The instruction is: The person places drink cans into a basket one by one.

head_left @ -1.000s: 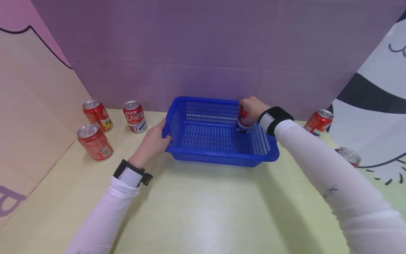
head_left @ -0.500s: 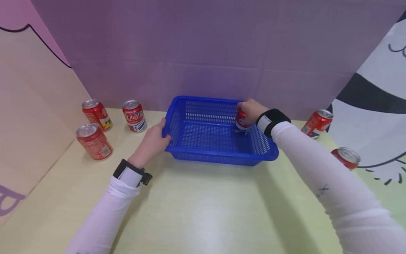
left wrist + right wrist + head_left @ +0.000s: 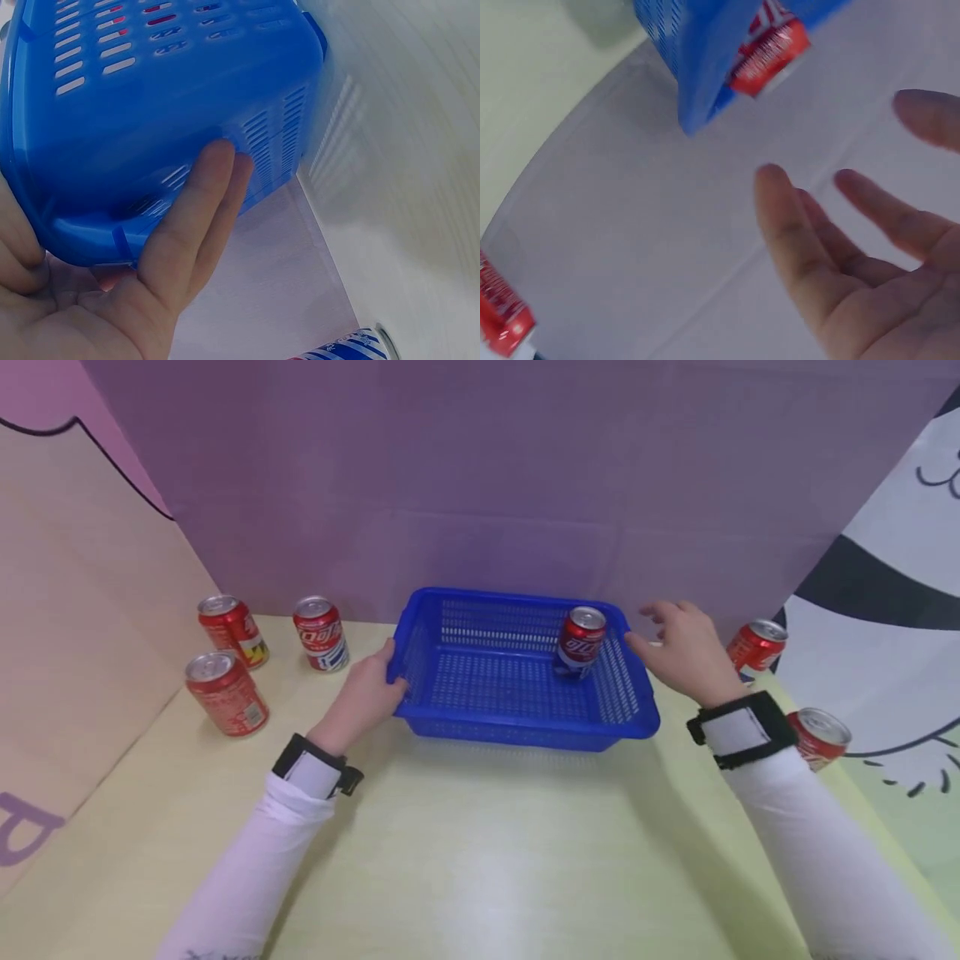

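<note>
A blue plastic basket [image 3: 495,722] with slotted walls stands at the back of the table. One red soda can [image 3: 582,639] is upright inside it, near its right end. My left hand [image 3: 365,695] holds the basket's left rim, thumb over the edge; in the left wrist view its fingers [image 3: 196,210] lie along the outer wall. Just off the basket's right side, my right hand [image 3: 686,647] hovers with fingers spread, touching nothing. In the right wrist view the can [image 3: 769,56] shows above the rim, apart from that hand.
Left of the basket stand three red cans: one by the wall [image 3: 318,635], one behind [image 3: 231,631] and one in front [image 3: 225,693]. Two more, a far can [image 3: 756,647] and a near can [image 3: 821,737], stand at the right edge. A purple wall [image 3: 495,485] closes the back.
My right hand has let go of the can inside the basket and moved right, out past the rim. The can stays where it was released. My left hand keeps its place.
</note>
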Demonstrator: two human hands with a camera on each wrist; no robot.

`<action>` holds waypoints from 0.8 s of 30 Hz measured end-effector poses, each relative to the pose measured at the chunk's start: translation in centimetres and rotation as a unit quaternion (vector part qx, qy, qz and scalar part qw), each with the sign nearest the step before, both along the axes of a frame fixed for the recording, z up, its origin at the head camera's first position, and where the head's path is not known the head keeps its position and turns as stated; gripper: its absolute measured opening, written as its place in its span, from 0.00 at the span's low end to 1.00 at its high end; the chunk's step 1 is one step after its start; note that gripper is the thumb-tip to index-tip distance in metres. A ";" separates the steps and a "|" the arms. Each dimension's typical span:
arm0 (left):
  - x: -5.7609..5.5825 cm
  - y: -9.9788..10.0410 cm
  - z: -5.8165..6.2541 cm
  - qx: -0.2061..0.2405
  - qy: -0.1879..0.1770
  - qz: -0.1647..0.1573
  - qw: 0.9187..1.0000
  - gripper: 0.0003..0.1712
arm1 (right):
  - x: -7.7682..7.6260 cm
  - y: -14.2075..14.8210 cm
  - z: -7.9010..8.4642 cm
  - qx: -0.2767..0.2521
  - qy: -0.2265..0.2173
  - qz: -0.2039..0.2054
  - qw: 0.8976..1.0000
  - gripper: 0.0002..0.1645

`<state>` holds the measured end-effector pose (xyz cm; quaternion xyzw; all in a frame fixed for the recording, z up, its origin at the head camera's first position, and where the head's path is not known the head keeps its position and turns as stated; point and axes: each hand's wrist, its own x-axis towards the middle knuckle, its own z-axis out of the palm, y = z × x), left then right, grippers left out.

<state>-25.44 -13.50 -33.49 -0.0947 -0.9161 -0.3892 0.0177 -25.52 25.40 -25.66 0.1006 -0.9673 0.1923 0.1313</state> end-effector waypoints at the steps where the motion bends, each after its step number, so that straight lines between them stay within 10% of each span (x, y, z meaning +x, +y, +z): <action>1: 0.0 -0.1 0.0 -0.001 0.001 0.001 1.000 0.38 | 0.8 0.4 -0.2 -0.011 0.000 -0.009 1.000 0.31; 14: 0.1 -0.6 -0.8 -0.004 -0.004 0.001 1.000 0.38 | 3.6 1.3 -6.5 -0.073 -0.048 -0.034 0.996 0.37; 24: -0.1 -0.2 0.0 -0.009 0.020 0.001 1.000 0.38 | 3.1 0.7 -7.2 -0.110 -0.014 -0.040 0.993 0.32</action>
